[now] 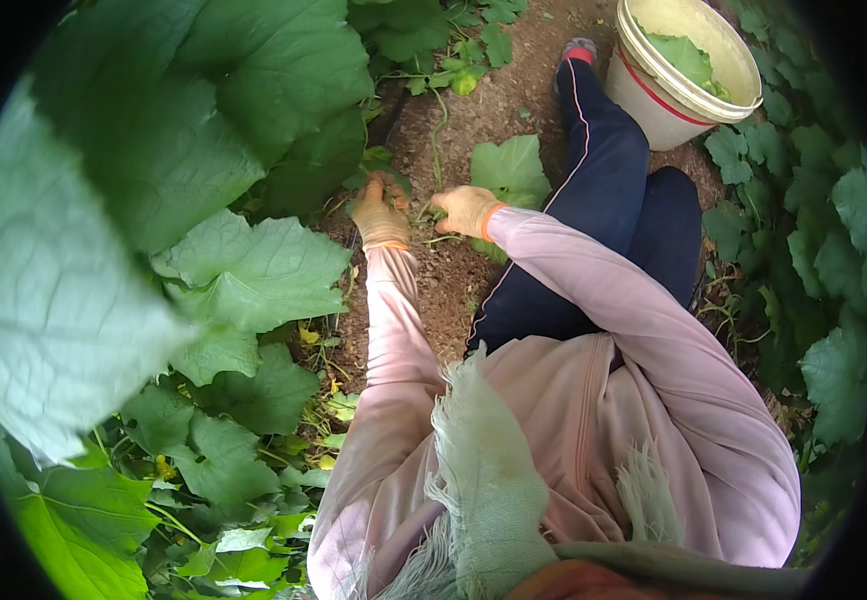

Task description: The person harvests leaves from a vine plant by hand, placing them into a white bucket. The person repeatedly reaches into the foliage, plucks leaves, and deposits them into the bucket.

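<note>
My left hand [382, 212], in a tan glove with an orange cuff, is closed at the edge of the leafy plants. Its fingers curl in among small leaves, and what they hold is hidden. Just to its right, my right hand [468, 211], gloved alike, has its fingertips pinched at a thin green vine stem [439, 140]. That stem runs up from the fingers across the brown soil. A broad green leaf [512, 170] lies right behind the right hand, against my trouser leg.
A whitish bucket [654, 105] with a red band stands at the upper right, with green leaves [689, 60] in it. Large leaves [254, 270] crowd the left side, some very close. More plants [814, 220] line the right. My outstretched leg [594, 150] rests on the soil.
</note>
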The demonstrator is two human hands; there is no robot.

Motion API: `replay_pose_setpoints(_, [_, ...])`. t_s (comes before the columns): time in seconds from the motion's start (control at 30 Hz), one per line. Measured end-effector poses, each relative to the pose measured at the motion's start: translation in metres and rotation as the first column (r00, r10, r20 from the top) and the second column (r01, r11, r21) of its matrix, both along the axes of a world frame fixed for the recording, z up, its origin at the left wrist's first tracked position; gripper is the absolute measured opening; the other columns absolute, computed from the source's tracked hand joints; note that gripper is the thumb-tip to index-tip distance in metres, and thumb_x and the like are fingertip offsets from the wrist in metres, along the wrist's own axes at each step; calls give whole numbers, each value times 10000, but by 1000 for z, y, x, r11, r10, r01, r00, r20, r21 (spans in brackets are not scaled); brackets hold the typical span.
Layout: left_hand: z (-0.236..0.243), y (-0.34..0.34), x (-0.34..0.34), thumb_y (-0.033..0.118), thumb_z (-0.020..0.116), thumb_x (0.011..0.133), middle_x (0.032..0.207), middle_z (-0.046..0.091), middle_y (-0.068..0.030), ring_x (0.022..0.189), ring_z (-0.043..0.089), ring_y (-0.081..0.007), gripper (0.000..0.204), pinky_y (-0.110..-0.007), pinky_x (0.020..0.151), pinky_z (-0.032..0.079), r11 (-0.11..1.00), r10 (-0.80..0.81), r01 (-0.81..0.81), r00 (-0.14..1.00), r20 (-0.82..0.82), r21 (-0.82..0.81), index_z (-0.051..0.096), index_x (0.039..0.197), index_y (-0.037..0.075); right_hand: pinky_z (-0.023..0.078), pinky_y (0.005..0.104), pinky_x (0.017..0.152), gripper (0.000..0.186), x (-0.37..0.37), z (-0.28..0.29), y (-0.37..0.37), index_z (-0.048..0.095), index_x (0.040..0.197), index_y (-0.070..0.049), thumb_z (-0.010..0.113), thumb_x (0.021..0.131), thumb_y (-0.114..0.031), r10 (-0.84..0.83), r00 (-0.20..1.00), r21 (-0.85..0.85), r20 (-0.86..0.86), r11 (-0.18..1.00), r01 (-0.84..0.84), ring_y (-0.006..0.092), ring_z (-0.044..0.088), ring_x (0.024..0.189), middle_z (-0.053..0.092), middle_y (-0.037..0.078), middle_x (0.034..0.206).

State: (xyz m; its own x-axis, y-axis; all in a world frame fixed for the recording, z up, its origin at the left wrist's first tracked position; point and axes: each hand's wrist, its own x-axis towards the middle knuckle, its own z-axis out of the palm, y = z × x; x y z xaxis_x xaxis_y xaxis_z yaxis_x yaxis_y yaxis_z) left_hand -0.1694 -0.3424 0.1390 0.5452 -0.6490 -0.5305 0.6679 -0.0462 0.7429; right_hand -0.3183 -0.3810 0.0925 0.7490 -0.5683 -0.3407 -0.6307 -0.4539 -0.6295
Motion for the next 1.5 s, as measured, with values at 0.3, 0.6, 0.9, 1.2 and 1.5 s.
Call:
replay_pose_setpoints(0.3, [-21, 10, -12, 281, 616, 890, 1037, 599, -106, 910, 564, -252, 412, -374, 709, 485, 912, -382, 391, 920, 93, -124, 522, 1203, 30, 483, 419, 790, 349, -13, -41, -32, 606, 1074, -106, 609, 820, -345, -372, 893, 41, 252, 926, 375, 343, 626, 893, 656, 170, 942])
replay_pose_setpoints(0.6, [-95, 95, 7, 340, 617, 839, 1142, 618, -187, 1027, 589, -292, 547, -343, 879, 440, 771, -625, 308, 536, 568, 557, 491, 1253, 6, 472, 286, 706, 284, -122, 215, -95, 630, 1000, -47, 628, 886, -307, -281, 271, -100, 921, 500, 860, 154, 582, 783, 638, 56, 850])
replay_pose_setpoints(0.9, [-121, 106, 3, 299, 588, 841, 1067, 635, -185, 961, 615, -294, 471, -370, 833, 465, 822, -566, 179, 361, 741, 540, 517, 1210, 16, 421, 332, 906, 461, -329, 184, -258, 534, 1190, -13, 523, 921, -387, -548, 656, -627, 519, 278, 728, 254, 537, 1052, 582, 140, 1136])
replay_pose_setpoints(1.2, [-92, 142, 8, 216, 597, 830, 983, 655, -174, 872, 638, -287, 374, -367, 755, 485, 941, -261, -40, 544, 798, 335, 564, 1141, 11, 404, 393, 900, 459, -236, 113, -210, 533, 1171, -25, 562, 858, -359, -357, 876, -761, 324, 451, 466, 341, 539, 1038, 568, 187, 1103])
replay_pose_setpoints(1.5, [-22, 182, 27, 127, 526, 914, 897, 654, -70, 768, 573, -125, 247, -261, 702, 459, 908, 379, -397, 651, 658, -131, 569, 1133, 22, 498, 373, 787, 147, -38, 234, 22, 639, 918, -66, 592, 823, -168, 605, 793, -153, 77, 793, -590, 311, 611, 883, 632, 110, 927])
